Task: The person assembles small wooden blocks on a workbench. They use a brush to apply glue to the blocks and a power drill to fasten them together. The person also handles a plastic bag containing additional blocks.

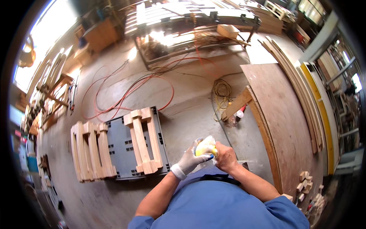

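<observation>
In front of my waist, both my hands meet at a yellow thing in clear, crinkled plastic (206, 147); its exact kind cannot be made out. My left hand (188, 160) wears a pale grey glove with a white cuff and a blue patch at a fingertip. Its fingers are wrapped round the plastic from the left. Bare and closed, my right hand (225, 156) grips the plastic's right edge. Left of my hands, a dark grey plastic pallet (120, 143) carries joined wooden frames (143, 141) on its right and more wooden frames (91, 150) on its left.
Red and black hoses (133, 89) loop across the concrete floor. A yellow cord coil (222, 89) lies ahead. To my right stands a plywood-topped bench (278, 110) with long boards along it and small wood blocks (305, 183) nearby. A metal-framed table (190, 23) stands far ahead.
</observation>
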Action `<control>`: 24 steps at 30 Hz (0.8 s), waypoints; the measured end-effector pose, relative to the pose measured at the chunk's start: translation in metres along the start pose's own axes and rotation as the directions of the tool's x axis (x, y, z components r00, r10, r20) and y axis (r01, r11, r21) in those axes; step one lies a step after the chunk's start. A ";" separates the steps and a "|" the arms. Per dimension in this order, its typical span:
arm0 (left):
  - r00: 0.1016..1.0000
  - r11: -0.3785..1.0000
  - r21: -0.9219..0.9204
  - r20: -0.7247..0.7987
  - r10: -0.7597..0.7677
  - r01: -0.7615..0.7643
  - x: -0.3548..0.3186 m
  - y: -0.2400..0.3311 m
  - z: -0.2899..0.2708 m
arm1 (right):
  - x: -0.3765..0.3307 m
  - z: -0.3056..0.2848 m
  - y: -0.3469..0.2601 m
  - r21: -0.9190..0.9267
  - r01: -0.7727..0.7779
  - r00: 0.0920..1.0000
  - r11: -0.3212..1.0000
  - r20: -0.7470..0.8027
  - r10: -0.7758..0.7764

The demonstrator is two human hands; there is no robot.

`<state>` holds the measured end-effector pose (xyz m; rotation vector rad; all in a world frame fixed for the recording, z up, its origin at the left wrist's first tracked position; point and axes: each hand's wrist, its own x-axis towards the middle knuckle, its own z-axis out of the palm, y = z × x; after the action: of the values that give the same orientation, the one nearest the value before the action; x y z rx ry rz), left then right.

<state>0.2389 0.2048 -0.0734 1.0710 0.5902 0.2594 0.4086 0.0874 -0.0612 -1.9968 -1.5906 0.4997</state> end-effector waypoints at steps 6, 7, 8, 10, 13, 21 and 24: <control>0.929 0.523 0.789 0.157 0.334 -0.321 0.083 0.070 0.034 | 0.070 -0.023 0.077 0.504 -0.199 0.948 0.840 -0.117 0.295; 0.906 0.423 0.829 0.215 0.364 -0.366 0.102 0.078 0.040 | 0.086 -0.034 0.078 0.690 -0.346 0.894 0.636 0.038 0.446; 0.878 0.310 0.858 0.277 0.391 -0.410 0.122 0.087 0.047 | 0.104 -0.049 0.079 0.808 -0.455 0.820 0.373 0.217 0.530; 0.892 0.361 0.856 0.217 0.397 -0.369 0.167 0.091 0.060 | 0.131 -0.057 0.103 0.836 -0.494 0.822 0.239 0.359 0.441; 0.813 0.233 0.884 0.231 0.535 -0.405 0.231 0.093 0.062 | 0.168 -0.084 0.127 0.864 -0.479 0.851 0.152 0.415 0.320; 0.788 0.220 0.859 0.285 0.545 -0.463 0.339 0.161 0.086 | 0.238 -0.141 0.200 0.804 -0.512 0.851 0.303 0.425 0.308; 0.803 0.243 0.827 0.350 0.483 -0.507 0.384 0.176 0.081 | 0.262 -0.154 0.216 0.823 -0.543 0.811 0.164 0.465 0.355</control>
<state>0.6134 0.4087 -0.0161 2.3757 0.3003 0.5162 0.7282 0.2788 -0.0621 -1.3568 -0.3438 1.4807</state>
